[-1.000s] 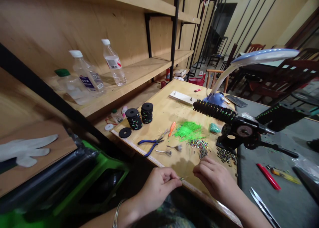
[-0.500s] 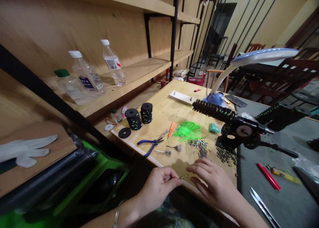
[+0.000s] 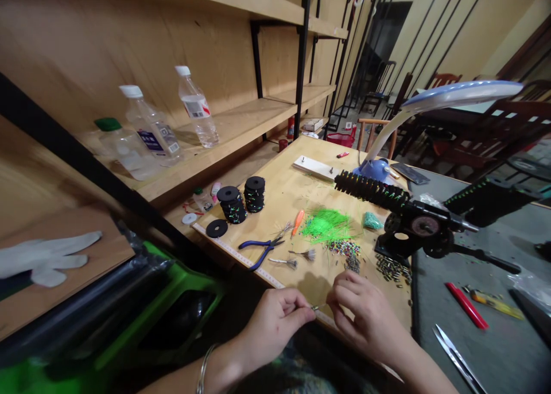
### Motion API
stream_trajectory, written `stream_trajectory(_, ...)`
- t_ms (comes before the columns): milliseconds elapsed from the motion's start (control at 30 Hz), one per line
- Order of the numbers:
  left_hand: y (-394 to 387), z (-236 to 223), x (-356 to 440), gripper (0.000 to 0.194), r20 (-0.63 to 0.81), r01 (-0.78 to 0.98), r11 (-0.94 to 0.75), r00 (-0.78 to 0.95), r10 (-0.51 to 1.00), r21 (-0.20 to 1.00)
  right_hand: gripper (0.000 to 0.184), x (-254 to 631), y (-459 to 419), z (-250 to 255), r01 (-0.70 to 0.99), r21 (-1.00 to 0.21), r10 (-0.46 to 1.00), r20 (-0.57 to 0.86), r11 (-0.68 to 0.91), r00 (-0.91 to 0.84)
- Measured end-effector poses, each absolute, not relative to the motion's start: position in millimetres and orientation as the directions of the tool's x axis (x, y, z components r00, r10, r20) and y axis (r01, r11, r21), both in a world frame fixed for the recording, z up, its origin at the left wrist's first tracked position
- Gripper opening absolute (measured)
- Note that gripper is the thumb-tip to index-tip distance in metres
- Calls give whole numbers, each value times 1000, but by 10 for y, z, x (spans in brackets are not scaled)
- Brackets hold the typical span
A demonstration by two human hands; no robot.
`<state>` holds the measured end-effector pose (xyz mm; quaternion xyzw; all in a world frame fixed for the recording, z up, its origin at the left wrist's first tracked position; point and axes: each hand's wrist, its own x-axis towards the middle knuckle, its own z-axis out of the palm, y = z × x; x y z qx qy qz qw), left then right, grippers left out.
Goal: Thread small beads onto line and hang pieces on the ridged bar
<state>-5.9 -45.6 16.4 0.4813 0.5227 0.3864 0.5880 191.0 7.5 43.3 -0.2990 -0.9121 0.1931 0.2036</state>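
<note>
My left hand [image 3: 282,318] pinches a small dull metallic piece [image 3: 315,307] between thumb and forefinger, over the front edge of the wooden table. A short distance to its right, my right hand [image 3: 359,305] has its fingertips drawn together. A faint thin line seems to run from the small piece to these fingertips; its far end is hidden by the fingers. Beyond the hands lie two grey-tufted strands [image 3: 305,254], a heap of tiny grey parts [image 3: 353,263], multicoloured beads [image 3: 343,248] and many small brass-coloured pieces [image 3: 391,268].
Blue-handled pliers [image 3: 262,249], an orange-handled tool [image 3: 297,223] and green fibres [image 3: 327,225] lie on the table. Black spools [image 3: 231,205] stand left. A black hand-cranked device [image 3: 424,227] and a lamp [image 3: 372,169] stand right, with scissors [image 3: 457,357] nearer.
My right hand's fingers have closed from a spread pose into a pinch near the small piece. My left hand keeps its pinch almost unmoved.
</note>
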Motion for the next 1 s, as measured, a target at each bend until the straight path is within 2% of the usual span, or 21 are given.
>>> stream_trajectory(300, -464, 134, -57, 20, -236, 34, 233, 160, 959, 972, 19, 2022, 148, 451, 470, -461, 617, 243, 753, -749)
stream_trajectory(500, -452, 164, -59, 20, -238, 38, 235, 150, 959, 971, 20, 1966, 64, 482, 480, -501, 637, 202, 720, -744)
stream_trajectory(1000, -467, 150, -71, 19, -233, 33, 231, 156, 960, 972, 15, 1876, 82, 457, 459, -485, 628, 275, 745, -728)
